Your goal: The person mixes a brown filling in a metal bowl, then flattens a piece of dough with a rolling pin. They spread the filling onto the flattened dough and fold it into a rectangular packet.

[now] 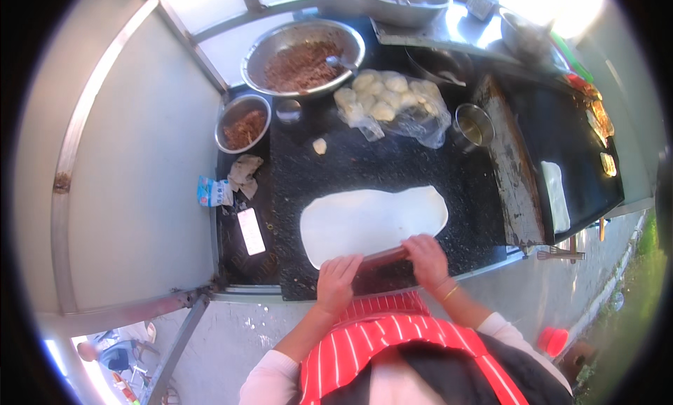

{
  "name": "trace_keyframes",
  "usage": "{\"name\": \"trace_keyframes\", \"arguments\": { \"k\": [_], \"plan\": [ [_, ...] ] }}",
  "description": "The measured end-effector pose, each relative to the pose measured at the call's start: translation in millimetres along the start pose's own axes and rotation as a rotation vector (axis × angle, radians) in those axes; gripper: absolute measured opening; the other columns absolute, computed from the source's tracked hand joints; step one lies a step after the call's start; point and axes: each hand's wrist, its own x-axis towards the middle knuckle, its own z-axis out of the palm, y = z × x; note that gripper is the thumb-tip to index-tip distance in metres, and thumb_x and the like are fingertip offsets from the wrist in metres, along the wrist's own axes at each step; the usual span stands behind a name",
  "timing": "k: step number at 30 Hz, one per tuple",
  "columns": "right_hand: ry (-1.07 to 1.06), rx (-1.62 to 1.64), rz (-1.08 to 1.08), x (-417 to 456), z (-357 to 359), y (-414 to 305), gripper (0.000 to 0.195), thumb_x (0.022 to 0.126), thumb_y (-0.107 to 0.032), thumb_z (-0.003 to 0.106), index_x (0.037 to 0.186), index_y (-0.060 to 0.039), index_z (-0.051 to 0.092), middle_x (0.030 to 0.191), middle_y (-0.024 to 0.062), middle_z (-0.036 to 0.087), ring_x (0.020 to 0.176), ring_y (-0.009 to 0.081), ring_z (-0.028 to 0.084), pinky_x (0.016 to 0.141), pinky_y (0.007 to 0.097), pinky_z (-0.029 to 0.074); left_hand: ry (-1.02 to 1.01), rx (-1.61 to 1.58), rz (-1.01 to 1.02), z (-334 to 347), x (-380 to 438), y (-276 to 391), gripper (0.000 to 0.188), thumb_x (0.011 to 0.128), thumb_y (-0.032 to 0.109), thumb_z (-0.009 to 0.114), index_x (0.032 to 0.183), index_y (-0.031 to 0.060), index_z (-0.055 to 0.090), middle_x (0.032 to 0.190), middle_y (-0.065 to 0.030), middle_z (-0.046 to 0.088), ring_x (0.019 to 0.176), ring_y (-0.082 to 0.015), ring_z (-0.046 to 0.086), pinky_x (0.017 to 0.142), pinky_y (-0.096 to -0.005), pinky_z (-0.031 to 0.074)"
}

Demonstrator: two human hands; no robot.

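Both my hands grip a reddish-brown rolling pin (383,260). My left hand (337,284) is on its left end and my right hand (427,261) on its right end. The pin lies along the near edge of a flat, white sheet of dough (368,218), which spreads wide and irregular over the dark stone worktop (368,168). A small piece of dough (319,146) sits apart, beyond the sheet. Further back, several pale dough balls (386,92) are bunched in a clear plastic bag.
Minced filling fills a large steel bowl (250,74) and a smaller bowl (220,137) at back left. A metal cup (474,124) holds liquid beside a worn divider (512,163). On the right griddle (583,195) lies a pale dough strip (556,197). A person (115,355) appears at lower left.
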Motion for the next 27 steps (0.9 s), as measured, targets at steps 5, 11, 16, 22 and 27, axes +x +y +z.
{"name": "trace_keyframes", "arguments": {
  "k": [5,11,16,22,27],
  "plan": [
    [-0.085,-0.133,0.154,-5.2,-29.2,66.0,0.053,0.087,-0.009,0.064,0.138,0.0003,0.052,0.142,0.0202,0.052,0.136,0.038,0.044,0.115,0.0459,0.035,0.009,0.165,-0.13,53.3,54.1,59.5,0.064,0.093,0.024,0.061,0.148,-0.0032,0.04,0.158,-0.0211,0.033,0.148,-0.0376,0.029,0.12,-0.0534,0.021],
    [-0.067,-0.311,0.218,75.2,-7.5,97.0,0.058,0.096,-0.022,0.053,0.145,0.0069,0.04,0.156,0.0273,0.034,0.149,0.0408,0.025,0.122,0.0513,0.02,0.101,0.36,-0.313,53.1,162.4,37.4,0.072,0.094,0.034,0.058,0.151,-0.005,0.036,0.161,-0.0241,0.027,0.151,-0.0408,0.02,0.121,-0.0605,0.008],
    [-0.144,-0.264,0.2,39.5,-7.3,101.2,0.056,0.096,-0.021,0.051,0.145,0.0051,0.043,0.155,0.0264,0.036,0.148,0.0416,0.029,0.12,0.056,0.022,-0.127,0.293,-0.433,71.6,117.1,62.6,0.07,0.093,0.03,0.057,0.151,-0.0039,0.037,0.162,-0.0227,0.026,0.152,-0.0388,0.019,0.12,-0.0635,0.005],
    [-0.044,-0.301,0.163,130.9,3.4,126.5,0.058,0.093,-0.02,0.054,0.147,0.0004,0.044,0.156,0.0216,0.038,0.149,0.0393,0.026,0.121,0.0557,0.02,0.145,0.431,-0.336,49.8,206.6,21.7,0.071,0.091,0.028,0.058,0.15,-0.0035,0.037,0.162,-0.0223,0.026,0.152,-0.0372,0.021,0.12,-0.0637,0.006],
    [-0.112,-0.33,0.105,92.2,3.6,127.3,0.06,0.093,-0.022,0.057,0.148,-0.0034,0.044,0.157,0.0174,0.037,0.149,0.0354,0.028,0.12,0.0557,0.022,0.026,0.496,-0.322,71.9,173.6,27.0,0.069,0.09,0.029,0.055,0.15,-0.0017,0.039,0.162,-0.0199,0.03,0.151,-0.0368,0.025,0.119,-0.0656,0.004]
  ]
}}
